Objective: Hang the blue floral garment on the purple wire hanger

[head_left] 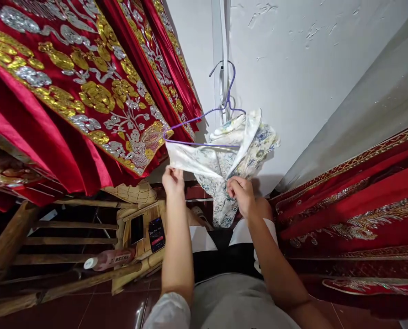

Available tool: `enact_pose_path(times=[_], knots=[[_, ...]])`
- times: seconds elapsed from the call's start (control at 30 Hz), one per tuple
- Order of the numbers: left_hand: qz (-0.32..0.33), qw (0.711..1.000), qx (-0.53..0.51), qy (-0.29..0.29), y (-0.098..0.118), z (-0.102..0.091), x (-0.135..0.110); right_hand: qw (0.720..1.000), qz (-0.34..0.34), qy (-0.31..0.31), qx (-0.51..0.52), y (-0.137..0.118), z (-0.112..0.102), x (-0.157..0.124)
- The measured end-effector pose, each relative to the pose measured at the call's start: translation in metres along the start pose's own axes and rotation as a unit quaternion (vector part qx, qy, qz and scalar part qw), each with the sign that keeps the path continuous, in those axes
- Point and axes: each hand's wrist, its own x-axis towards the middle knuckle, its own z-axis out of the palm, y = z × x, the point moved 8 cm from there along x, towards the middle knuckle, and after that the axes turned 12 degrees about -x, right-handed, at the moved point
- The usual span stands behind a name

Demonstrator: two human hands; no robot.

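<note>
A white floral garment [220, 164] hangs partly on a purple hanger [204, 145], its right part over the hanger's right arm. The hanger's left end pokes out bare beside the garment's white edge. My left hand [173, 180] pinches that white edge just below the hanger's left corner. At the garment's middle front, where two white borders meet, my right hand [240, 192] is closed on the cloth. The hanger's hook loops at a white strap [225, 55] on the wall. The lower cloth hangs down between my knees.
Red sequined cloths hang on the left [97, 96] and on the right [354, 214]. At lower left, a bamboo rack [70, 226] holds a pink bottle [109, 259], a dark phone [137, 229] and a phone with a timer [156, 234]. A white wall [293, 82] stands ahead.
</note>
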Motion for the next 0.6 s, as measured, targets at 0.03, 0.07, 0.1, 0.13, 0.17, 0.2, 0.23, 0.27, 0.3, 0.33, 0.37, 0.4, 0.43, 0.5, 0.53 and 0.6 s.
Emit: enact_pose_path(times=[0.03, 0.07, 0.1, 0.13, 0.17, 0.2, 0.23, 0.27, 0.3, 0.33, 0.37, 0.4, 0.43, 0.5, 0.53, 0.6], knots=[[-0.003, 1.000, 0.000, 0.031, -0.010, -0.012, -0.017, 1.000, 0.012, 0.007, 0.016, 0.008, 0.002, -0.004], [-0.003, 0.998, 0.003, 0.056, -0.018, -0.021, -0.034, 0.999, 0.024, 0.012, 0.028, 0.016, 0.003, -0.008], [-0.005, 0.997, 0.007, 0.073, -0.026, -0.027, -0.051, 0.999, 0.037, 0.011, 0.034, 0.024, 0.003, -0.012], [-0.011, 0.997, 0.012, 0.081, -0.032, -0.030, -0.066, 0.998, 0.049, 0.000, 0.032, 0.032, 0.003, -0.015], [-0.020, 0.996, 0.016, 0.082, -0.037, -0.029, -0.080, 0.998, 0.061, -0.025, 0.020, 0.039, 0.004, -0.016], [-0.028, 0.996, 0.019, 0.077, -0.039, -0.025, -0.091, 0.996, 0.071, -0.060, -0.004, 0.045, 0.005, -0.017], [-0.035, 0.997, 0.021, 0.066, -0.038, -0.018, -0.100, 0.992, 0.074, -0.097, -0.036, 0.049, 0.005, -0.017], [-0.046, 0.998, 0.022, 0.047, -0.036, -0.006, -0.107, 0.988, 0.069, -0.120, -0.069, 0.051, 0.003, -0.016], [-0.059, 0.998, 0.021, 0.018, -0.033, 0.008, -0.114, 0.986, 0.055, -0.124, -0.098, 0.050, -0.001, -0.013], [-0.077, 0.997, 0.020, -0.019, -0.029, 0.025, -0.122, 0.987, 0.035, -0.109, -0.117, 0.045, -0.006, -0.009], [-0.096, 0.993, 0.025, -0.065, -0.024, 0.043, -0.130, 0.989, 0.016, -0.085, -0.120, 0.039, -0.011, -0.005], [-0.115, 0.985, 0.042, -0.118, -0.019, 0.061, -0.140, 0.992, 0.003, -0.068, -0.105, 0.032, -0.013, -0.001], [-0.127, 0.974, 0.073, -0.174, -0.014, 0.078, -0.151, 0.995, 0.002, -0.069, -0.073, 0.025, -0.011, 0.002], [-0.111, 0.940, 0.170, -0.275, -0.004, 0.104, -0.173, 0.991, 0.033, -0.132, 0.007, 0.016, 0.002, 0.004], [-0.090, 0.920, 0.219, -0.313, 0.000, 0.111, -0.181, 0.981, 0.056, -0.183, 0.038, 0.012, 0.010, 0.002], [-0.039, 0.899, 0.283, -0.333, 0.009, 0.113, -0.187, 0.954, 0.098, -0.279, 0.054, 0.005, 0.020, -0.005]])
